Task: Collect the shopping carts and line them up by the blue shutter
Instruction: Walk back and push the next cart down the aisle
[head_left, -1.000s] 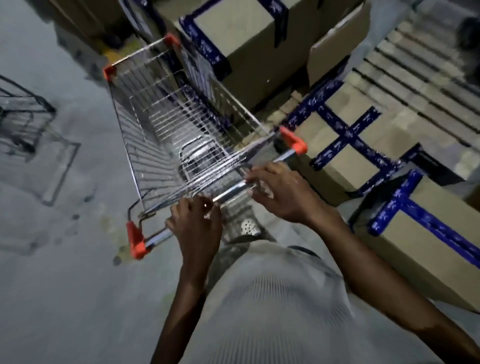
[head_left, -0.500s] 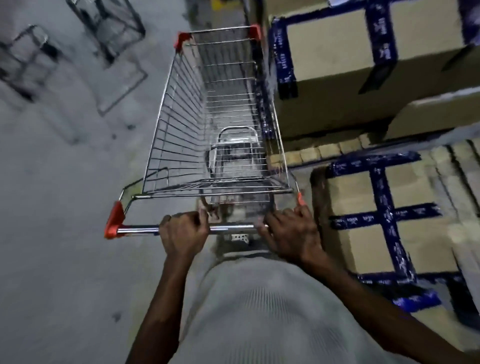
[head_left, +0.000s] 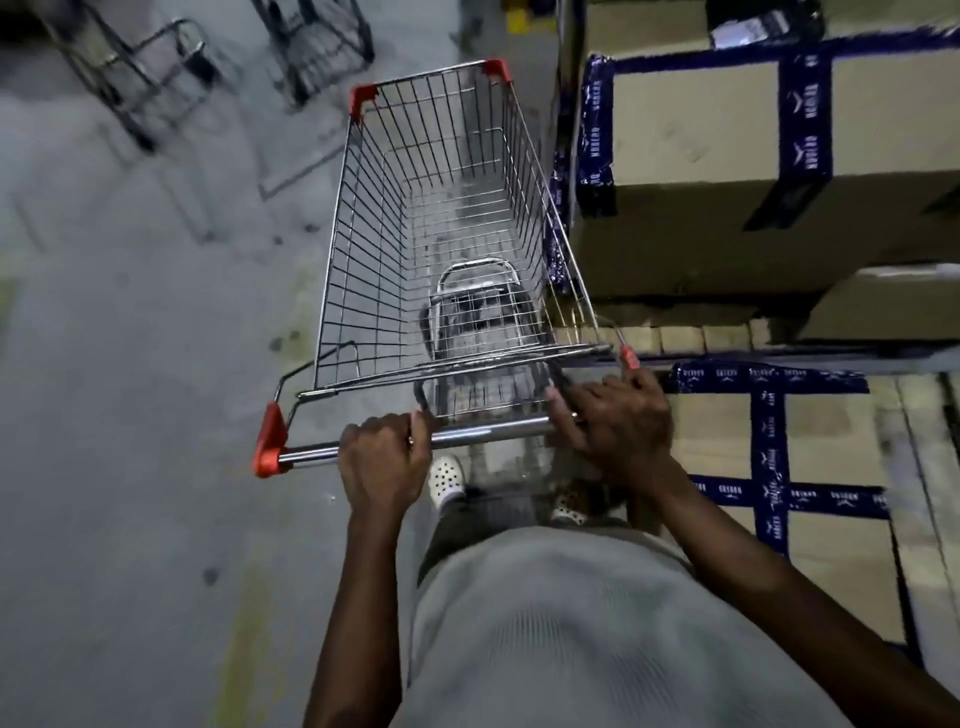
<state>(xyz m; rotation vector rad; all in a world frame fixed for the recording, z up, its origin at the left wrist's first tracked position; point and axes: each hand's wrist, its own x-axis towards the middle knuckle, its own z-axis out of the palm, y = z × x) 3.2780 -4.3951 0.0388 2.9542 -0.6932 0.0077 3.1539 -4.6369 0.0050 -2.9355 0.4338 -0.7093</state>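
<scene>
One shopping cart (head_left: 395, 249) near, two carts (head_left: 140, 78) (head_left: 317, 47) beyond, three taped boxes (head_left: 701, 156) (head_left: 883, 306) (head_left: 831, 457), two hands (head_left: 384, 462) (head_left: 618, 421).

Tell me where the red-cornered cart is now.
In the head view the shopping cart stands centre frame on the floor, its right side beside the blue-taped cardboard boxes, with left hand and right hand gripping its handle bar.

Shopping cart (head_left: 441, 234) stands centre on the floor (head_left: 130, 415), straight ahead of the person. Handle bar (head_left: 488, 434) at its near end: left hand (head_left: 384, 462) grips it left of middle, right hand (head_left: 618, 421) grips the right end. Big box (head_left: 701, 156) just beside the cart's right side, another box (head_left: 831, 493) nearer, right of the right hand. Two other carts (head_left: 150, 78) ahead-left, well apart. A shoe (head_left: 447, 480) shows below the handle bar.
</scene>
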